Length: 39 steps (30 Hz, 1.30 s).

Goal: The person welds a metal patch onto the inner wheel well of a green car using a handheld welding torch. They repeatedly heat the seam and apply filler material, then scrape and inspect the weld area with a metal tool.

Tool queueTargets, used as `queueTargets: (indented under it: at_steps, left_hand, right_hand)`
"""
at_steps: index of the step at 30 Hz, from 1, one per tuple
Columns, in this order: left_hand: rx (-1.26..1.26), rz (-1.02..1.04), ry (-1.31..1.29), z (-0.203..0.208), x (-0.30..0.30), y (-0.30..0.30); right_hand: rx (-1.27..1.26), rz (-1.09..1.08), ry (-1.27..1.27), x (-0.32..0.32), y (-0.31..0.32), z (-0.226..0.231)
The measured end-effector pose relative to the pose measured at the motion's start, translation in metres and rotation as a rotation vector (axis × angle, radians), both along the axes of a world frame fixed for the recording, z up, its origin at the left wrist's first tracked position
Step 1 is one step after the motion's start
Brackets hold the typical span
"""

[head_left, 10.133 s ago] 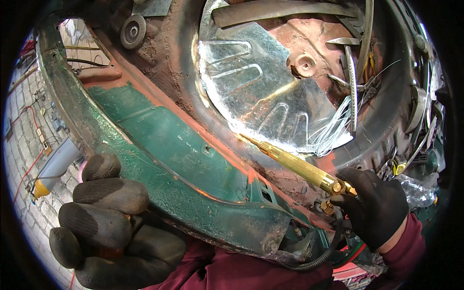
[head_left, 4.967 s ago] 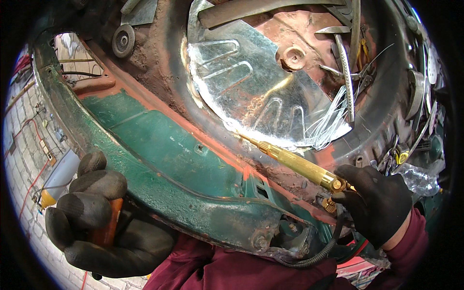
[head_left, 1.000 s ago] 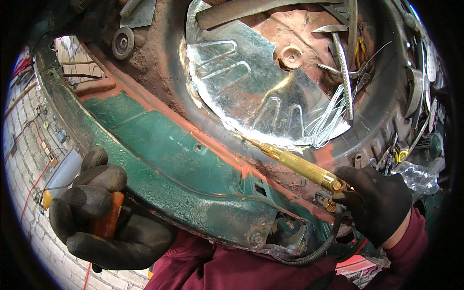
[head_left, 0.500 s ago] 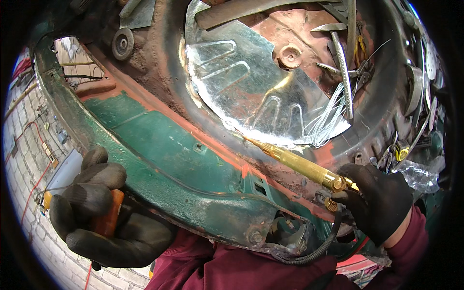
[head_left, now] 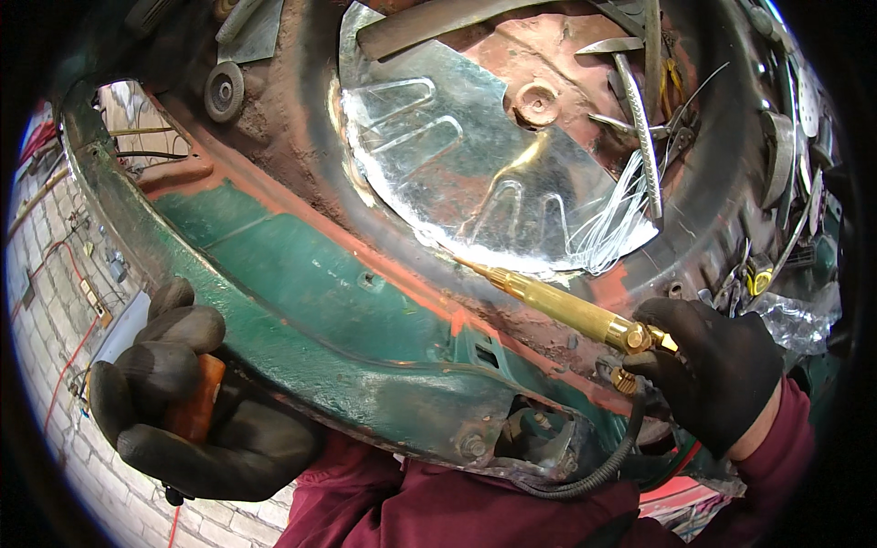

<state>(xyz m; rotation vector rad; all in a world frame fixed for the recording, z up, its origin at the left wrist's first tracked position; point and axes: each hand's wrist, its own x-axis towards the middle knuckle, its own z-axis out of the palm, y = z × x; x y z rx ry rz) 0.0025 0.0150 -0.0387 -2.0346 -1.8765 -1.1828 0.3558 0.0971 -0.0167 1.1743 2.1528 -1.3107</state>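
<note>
My left hand (head_left: 228, 447), in a black glove, is curled around a small orange block-shaped thing (head_left: 194, 402); its exact kind is hidden by the fingers. My right hand (head_left: 717, 365), gloved in black, closes on the valve end of a brass gas torch (head_left: 575, 309). The torch's tip points up and left, near the lower rim of a shiny, patched metal sheet (head_left: 429, 173). No flame shows. That sheet lies in a round recess of a car body. From the torch's valves a dark ribbed hose (head_left: 603, 475) curves down past a green painted panel edge (head_left: 384, 402).
Thin wire rods (head_left: 607, 224) fan out on the sheet's right end beside a hammer (head_left: 635, 119). A wheel-like disc (head_left: 225, 91) rests at upper left. Yellow-handled tools and clear plastic film (head_left: 797, 318) crowd the right side. Brick paving (head_left: 55, 320) shows at left.
The view has shifted slightly, so the car body sits a little further left. My right fingers have moved slightly by the torch valves. My left hand keeps its hold.
</note>
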Motion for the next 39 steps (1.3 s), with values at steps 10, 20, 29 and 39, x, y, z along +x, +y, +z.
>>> queueTargets:
  at_steps: [10,20,29,39]
  left_hand:
    - [-0.071,-0.131,0.328,0.009,-0.019,0.001]
    - [-0.054,0.154,-0.038,0.004,0.014,0.002]
    - [-0.014,0.187,0.016,0.002,0.014,0.003]
    - [-0.018,0.208,-0.160,0.002,0.020,0.004]
  right_hand:
    - [-0.012,-0.036,0.001,0.001,0.000,0.001]
    - [0.044,0.041,0.029,0.001,0.000,0.001]
    - [0.009,0.034,-0.006,-0.001,0.002,0.001]
    - [-0.029,-0.013,-0.039,-0.002,0.004,0.003]
